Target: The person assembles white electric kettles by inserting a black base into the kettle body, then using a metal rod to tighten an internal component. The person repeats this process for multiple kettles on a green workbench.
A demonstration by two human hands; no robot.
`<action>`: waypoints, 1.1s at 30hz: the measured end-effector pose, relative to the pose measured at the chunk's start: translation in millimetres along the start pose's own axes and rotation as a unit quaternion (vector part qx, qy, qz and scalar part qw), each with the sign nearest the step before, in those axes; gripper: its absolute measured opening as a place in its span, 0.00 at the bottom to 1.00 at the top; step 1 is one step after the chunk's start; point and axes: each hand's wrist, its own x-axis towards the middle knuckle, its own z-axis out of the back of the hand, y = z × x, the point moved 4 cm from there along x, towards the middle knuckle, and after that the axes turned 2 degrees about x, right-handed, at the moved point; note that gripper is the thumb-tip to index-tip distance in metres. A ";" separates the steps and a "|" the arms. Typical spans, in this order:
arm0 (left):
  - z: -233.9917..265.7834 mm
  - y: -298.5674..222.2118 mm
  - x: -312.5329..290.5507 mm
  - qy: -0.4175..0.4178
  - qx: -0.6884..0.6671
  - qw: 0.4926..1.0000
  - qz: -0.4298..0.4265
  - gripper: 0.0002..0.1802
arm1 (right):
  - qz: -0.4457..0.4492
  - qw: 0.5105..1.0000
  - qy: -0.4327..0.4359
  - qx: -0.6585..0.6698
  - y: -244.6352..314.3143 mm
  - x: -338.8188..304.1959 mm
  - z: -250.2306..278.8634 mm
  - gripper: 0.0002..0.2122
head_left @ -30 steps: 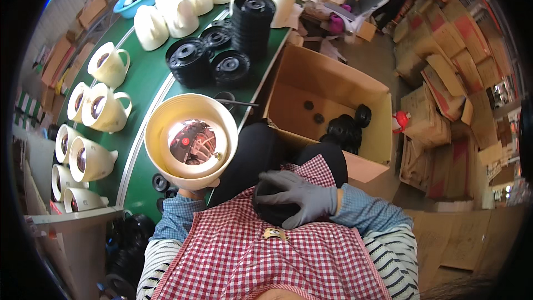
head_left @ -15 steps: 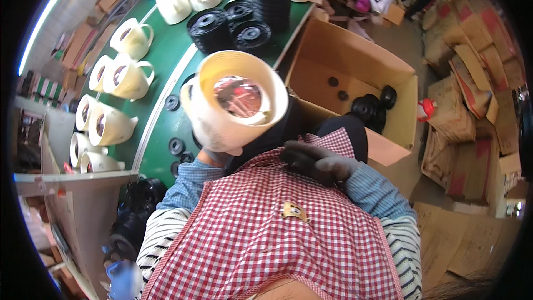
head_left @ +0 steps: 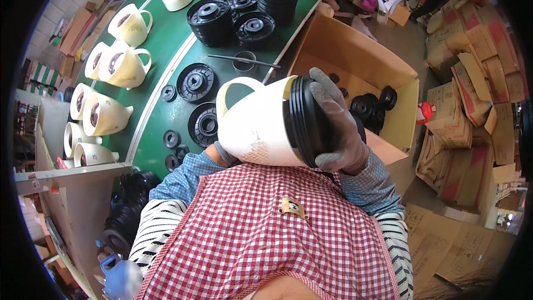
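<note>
A cream jug body [head_left: 252, 128] with a loop handle lies tilted on its side in front of my chest, its wide end toward the right. My left hand [head_left: 223, 154] holds it from the left and below, most of its fingers hidden behind the jug. My right hand [head_left: 347, 128], in a grey glove, is wrapped round a black ridged round base [head_left: 308, 119]. The base is at the jug's wide end, with part of the rim showing beside it. I cannot tell how far it sits in.
Black discs [head_left: 197, 82] lie on the green table [head_left: 166, 114], near a thin dark rod [head_left: 244, 60] across a black ring. Several cream jugs [head_left: 125, 64] stand left; black base stacks [head_left: 208, 19] stand behind. An open carton [head_left: 383, 58] holding black parts is at right.
The jug has turned from mouth-up, with its shiny inside showing, onto its side. My right hand has risen from my lap and brought the black base against the jug's wide end.
</note>
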 end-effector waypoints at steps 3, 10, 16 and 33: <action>-1.6 2.0 -2.5 -0.005 0.011 1.000 0.003 0.28 | -0.027 0.997 0.027 -0.064 1.1 -2.8 4.2 0.50; -3.5 1.4 -4.9 -0.012 0.030 0.999 0.000 0.28 | -0.014 0.987 0.030 -0.155 0.9 -12.1 3.4 0.51; -3.6 0.3 -5.5 -0.019 0.048 0.999 -0.009 0.28 | -0.001 0.989 0.027 -0.146 -3.4 -18.7 0.8 0.52; 30.6 -51.2 -12.5 0.002 0.461 0.878 -0.130 0.31 | -0.226 0.954 -0.134 0.143 -5.7 -40.5 -14.4 0.39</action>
